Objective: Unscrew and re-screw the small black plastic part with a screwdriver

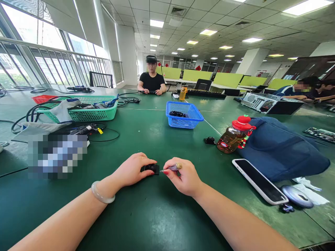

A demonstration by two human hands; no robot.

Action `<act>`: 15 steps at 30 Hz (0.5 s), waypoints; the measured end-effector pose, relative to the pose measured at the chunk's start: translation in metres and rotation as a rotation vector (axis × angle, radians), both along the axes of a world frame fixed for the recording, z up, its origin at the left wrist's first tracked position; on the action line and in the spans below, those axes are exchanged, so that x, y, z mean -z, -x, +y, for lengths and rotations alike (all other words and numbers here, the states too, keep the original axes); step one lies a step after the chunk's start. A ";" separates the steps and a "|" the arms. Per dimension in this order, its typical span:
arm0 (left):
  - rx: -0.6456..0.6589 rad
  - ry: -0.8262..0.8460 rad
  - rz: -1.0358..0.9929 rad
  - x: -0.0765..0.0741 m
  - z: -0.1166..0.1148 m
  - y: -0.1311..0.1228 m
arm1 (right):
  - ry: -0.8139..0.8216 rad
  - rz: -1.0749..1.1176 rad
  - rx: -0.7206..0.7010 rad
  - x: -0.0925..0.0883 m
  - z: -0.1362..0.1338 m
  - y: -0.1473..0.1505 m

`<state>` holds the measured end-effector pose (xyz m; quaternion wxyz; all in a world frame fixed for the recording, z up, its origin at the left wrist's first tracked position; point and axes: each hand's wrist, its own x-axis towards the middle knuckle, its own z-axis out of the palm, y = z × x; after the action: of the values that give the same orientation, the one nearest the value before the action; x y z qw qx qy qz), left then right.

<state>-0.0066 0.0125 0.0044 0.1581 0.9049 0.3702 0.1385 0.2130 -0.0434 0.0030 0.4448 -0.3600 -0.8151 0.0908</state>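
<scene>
On the green table (146, 212), my left hand (132, 170) pinches a small black part (151, 168) and holds it down on the surface. My right hand (183, 177) grips a small screwdriver (171, 168) with a clear, gold-capped handle. Its tip points left and touches the black part's right side. A pale bangle (102, 195) sits on my left wrist. Another small black part (209, 140) lies further back on the table, apart from both hands.
A blue basket (184, 114) with dark parts stands beyond the hands, a green basket (86, 108) with cables at back left. On the right lie a red-capped bottle (232, 137), a navy bag (280, 150) and a phone (260, 181). A person sits across the table; others sit far right.
</scene>
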 end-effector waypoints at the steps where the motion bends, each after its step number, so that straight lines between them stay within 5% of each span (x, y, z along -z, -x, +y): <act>1: 0.000 0.003 0.002 0.000 0.000 0.000 | -0.041 0.010 -0.012 -0.001 -0.001 0.000; 15: -0.014 0.035 0.027 -0.004 -0.002 -0.001 | -0.022 -0.048 -0.034 -0.002 0.001 -0.001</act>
<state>-0.0051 0.0103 0.0085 0.1679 0.9011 0.3810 0.1210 0.2136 -0.0419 0.0053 0.4275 -0.3432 -0.8324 0.0810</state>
